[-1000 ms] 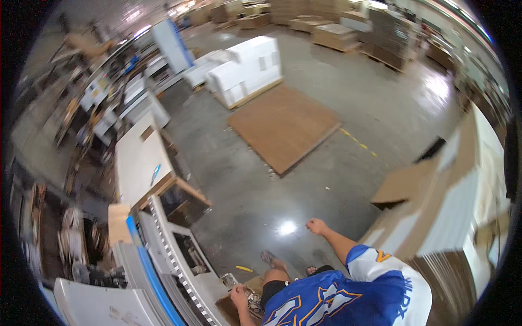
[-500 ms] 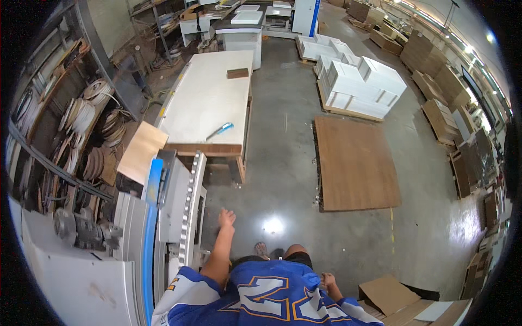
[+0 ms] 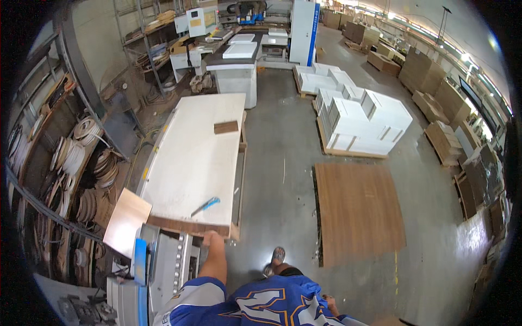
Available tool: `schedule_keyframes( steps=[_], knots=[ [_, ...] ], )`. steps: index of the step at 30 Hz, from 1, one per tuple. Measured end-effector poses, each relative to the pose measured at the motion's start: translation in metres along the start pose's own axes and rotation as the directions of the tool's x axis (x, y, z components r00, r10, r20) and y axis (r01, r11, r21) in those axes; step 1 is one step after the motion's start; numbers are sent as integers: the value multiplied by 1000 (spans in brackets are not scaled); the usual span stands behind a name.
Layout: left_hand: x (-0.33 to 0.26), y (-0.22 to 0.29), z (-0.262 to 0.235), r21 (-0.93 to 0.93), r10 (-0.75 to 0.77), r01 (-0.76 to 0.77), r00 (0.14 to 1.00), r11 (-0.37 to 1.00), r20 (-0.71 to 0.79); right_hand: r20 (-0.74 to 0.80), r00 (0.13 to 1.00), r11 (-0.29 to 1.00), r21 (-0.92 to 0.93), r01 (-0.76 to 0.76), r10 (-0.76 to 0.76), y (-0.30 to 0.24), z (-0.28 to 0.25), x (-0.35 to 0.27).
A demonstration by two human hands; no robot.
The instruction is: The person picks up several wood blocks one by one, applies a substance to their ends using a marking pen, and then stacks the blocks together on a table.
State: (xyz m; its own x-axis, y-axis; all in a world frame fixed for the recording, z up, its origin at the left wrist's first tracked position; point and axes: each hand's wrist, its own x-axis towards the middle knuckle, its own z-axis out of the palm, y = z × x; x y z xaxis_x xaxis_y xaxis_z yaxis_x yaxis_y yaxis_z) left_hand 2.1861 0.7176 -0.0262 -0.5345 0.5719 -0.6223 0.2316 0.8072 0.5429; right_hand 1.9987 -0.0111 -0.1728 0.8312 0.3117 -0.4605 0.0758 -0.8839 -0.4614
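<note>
My left hand (image 3: 213, 239) reaches forward to the front edge of a long white-topped table (image 3: 185, 157). It is small and blurred, its fingers hardly show, and I cannot tell whether it touches the edge. On the tabletop, just beyond that hand, lies a blue utility knife (image 3: 206, 206). Farther back, a short brown board piece (image 3: 225, 127) rests near the right edge. My right hand (image 3: 330, 304) hangs low by my side, partly hidden by my blue shirt; its fingers are not clear.
Left of me stands a grey machine with a blue edge (image 3: 140, 255) and a row of rollers (image 3: 179, 255). A brown panel stack (image 3: 359, 212) lies on the floor to the right. Beyond it are stacked white panels (image 3: 370, 125). Shelves with coiled edging (image 3: 70, 155) line the left.
I have moved forward, so the table and panel stack are closer. My left hand has come from beside the rollers to the table's front edge. The knife and board piece stay on the table.
</note>
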Motion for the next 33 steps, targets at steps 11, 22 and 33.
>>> schedule_keyframes(
  steps=[11,22,33],
  knots=[
    [-5,47,55,40,3,15,913,999,-408,464,886,-1,886,-464,13,-107,-250,472],
    [15,51,52,-24,-147,163,803,986,-577,-27,870,867,-102,488,-493,-479,-273,675],
    [-9,48,26,-8,-73,84,807,996,-586,18,379,368,-204,907,-925,-722,-253,722]
  ],
)
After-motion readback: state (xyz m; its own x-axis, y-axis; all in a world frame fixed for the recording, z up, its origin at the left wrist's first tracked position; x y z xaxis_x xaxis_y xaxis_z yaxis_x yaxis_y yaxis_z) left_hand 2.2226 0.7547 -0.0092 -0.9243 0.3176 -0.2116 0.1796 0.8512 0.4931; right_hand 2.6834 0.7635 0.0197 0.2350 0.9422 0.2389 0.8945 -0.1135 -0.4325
